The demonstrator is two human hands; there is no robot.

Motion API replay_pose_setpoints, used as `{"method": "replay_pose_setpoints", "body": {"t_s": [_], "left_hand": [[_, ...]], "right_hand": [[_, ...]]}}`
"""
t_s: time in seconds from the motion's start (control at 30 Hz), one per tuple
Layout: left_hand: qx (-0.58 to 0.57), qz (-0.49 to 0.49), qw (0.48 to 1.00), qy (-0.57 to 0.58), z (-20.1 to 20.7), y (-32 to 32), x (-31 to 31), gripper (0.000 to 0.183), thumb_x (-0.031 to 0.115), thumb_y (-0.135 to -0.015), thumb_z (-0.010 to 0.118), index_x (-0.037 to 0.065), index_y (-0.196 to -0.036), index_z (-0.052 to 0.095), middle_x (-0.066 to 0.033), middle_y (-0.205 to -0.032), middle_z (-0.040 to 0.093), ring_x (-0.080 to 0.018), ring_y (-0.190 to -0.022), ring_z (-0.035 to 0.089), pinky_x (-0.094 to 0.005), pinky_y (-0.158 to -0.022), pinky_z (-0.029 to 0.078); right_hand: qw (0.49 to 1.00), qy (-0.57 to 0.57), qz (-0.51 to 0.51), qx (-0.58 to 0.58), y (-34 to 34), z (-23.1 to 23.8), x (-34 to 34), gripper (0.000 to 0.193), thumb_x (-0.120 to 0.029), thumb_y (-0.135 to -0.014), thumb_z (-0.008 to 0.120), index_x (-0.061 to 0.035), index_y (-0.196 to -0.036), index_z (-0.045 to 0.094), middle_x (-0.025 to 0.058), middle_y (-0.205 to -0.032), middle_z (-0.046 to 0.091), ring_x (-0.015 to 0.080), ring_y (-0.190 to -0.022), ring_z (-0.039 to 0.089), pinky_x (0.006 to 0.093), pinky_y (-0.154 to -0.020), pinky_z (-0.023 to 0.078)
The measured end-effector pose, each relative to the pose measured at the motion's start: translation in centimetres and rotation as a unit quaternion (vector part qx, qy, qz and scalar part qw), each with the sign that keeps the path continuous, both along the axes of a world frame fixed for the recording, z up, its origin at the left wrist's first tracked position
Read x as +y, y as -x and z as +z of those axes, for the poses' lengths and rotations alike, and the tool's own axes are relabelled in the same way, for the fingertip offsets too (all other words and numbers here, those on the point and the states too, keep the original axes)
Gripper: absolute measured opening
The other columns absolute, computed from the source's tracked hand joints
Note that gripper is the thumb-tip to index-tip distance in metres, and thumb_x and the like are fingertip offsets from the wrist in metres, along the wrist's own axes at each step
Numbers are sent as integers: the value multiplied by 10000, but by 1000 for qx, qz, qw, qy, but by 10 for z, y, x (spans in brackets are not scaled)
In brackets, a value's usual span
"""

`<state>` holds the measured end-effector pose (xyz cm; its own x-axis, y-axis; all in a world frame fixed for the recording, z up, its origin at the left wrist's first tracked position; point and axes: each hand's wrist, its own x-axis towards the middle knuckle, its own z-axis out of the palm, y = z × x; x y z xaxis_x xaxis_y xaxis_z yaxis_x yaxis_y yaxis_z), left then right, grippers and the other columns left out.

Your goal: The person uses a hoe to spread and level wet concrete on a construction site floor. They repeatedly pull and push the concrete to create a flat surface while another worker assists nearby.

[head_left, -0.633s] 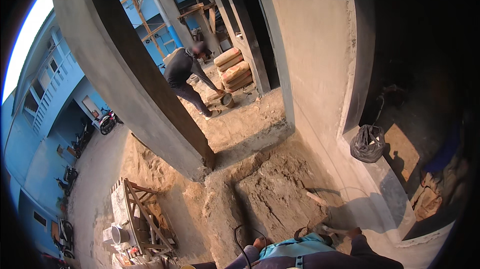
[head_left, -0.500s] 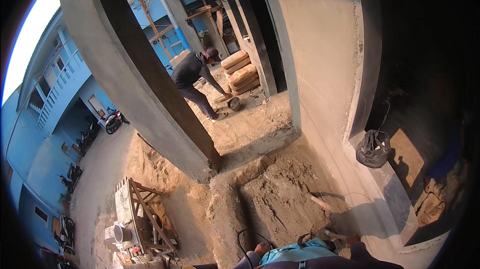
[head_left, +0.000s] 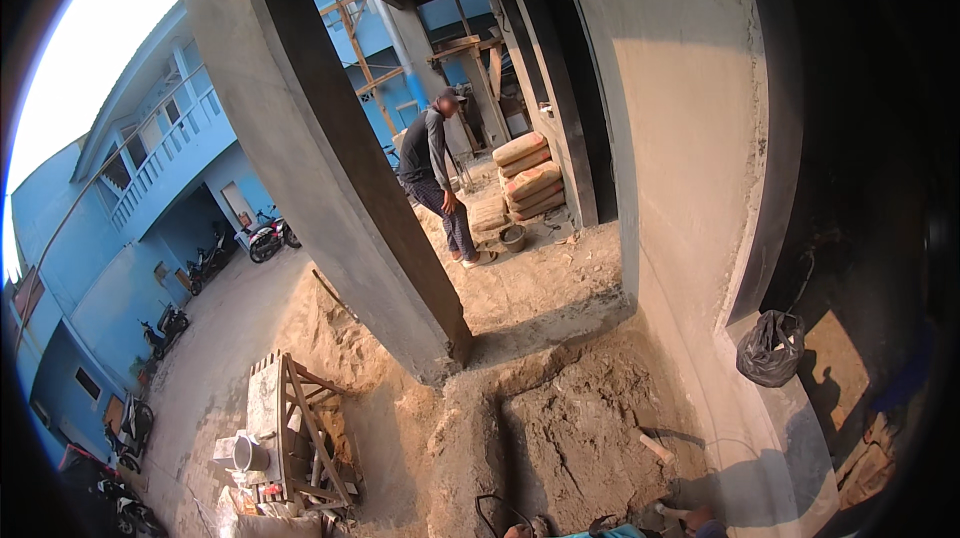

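Observation:
Only small parts of my hands show at the lower edge. My left hand point(head_left: 517, 531) is beside a thin dark curved rod or cord point(head_left: 490, 500); its fingers are mostly cut off. My right hand point(head_left: 703, 520) is at the end of a pale, short stick-like piece point(head_left: 674, 511). Whether it grips that piece cannot be made out. Between my hands lies a strip of turquoise cloth point(head_left: 612, 532). Ahead is a patch of rough, damp-looking soil or mortar point(head_left: 575, 428), with a pale wooden handle-like piece point(head_left: 655, 446) lying on its right side.
A person point(head_left: 432, 173) stands stooped beyond the concrete pillar point(head_left: 330, 158), near a dark bucket point(head_left: 512, 237) and stacked sacks point(head_left: 532, 180). A black plastic bag point(head_left: 771, 348) hangs at the right wall opening. At left are a wooden stand point(head_left: 290, 428), a pail point(head_left: 250, 454) and parked motorbikes point(head_left: 268, 236).
The view has tilted upward, so my hands sit lower and are more cut off. The other person has straightened partway, and their hand has left the bucket.

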<state>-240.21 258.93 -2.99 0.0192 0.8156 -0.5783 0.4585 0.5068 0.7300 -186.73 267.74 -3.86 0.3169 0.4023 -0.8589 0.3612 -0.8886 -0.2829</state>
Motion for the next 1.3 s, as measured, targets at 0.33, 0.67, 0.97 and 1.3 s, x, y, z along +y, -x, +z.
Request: {"method": "replay_pose_setpoints", "body": {"t_s": [0.33, 0.67, 0.97, 1.3], "left_hand": [[-14, 64, 997, 50, 17, 15, -48, 312, 311, -938, 600, 57, -817, 735, -95, -831, 732, -218, -830, 679, -395, -762, 523], [-282, 211, 936, 19, 9, 29, -67, 147, 162, -949, 610, 48, -934, 701, -108, -900, 732, -228, -826, 688, -402, -704, 521], [-182, 335, 910, 162, 13, 136, -79, 295, 171, -1047, 530, 24, -1302, 554, -174, -1182, 698, -343, -992, 716, -508, -826, 589], [-147, 333, 917, 162, 11, 227, 43, 323, 258, -1072, 473, 47, -1297, 571, -190, -1206, 686, -360, -1053, 693, -517, -902, 561]], "right_hand": [[995, 64, 80, -11, 19, 51, 20, 361, -238, -973, 694, 64, -1165, 650, 182, -882, 715, 272, -680, 706, 398, -565, 531], [972, 49, -185, 138, 32, 42, 1, 386, -330, -1006, 632, -15, -1228, 602, 165, -967, 700, 248, -767, 677, 383, -602, 529], [972, 70, 125, 186, 49, 4, -16, 277, -326, -998, 634, -55, -1042, 672, 106, -903, 672, 187, -714, 592, 353, -651, 502], [993, 15, 114, -6, 107, 179, -74, 420, -433, -1017, 576, -36, -944, 692, 87, -870, 656, 219, -740, 580, 430, -720, 485]]}}
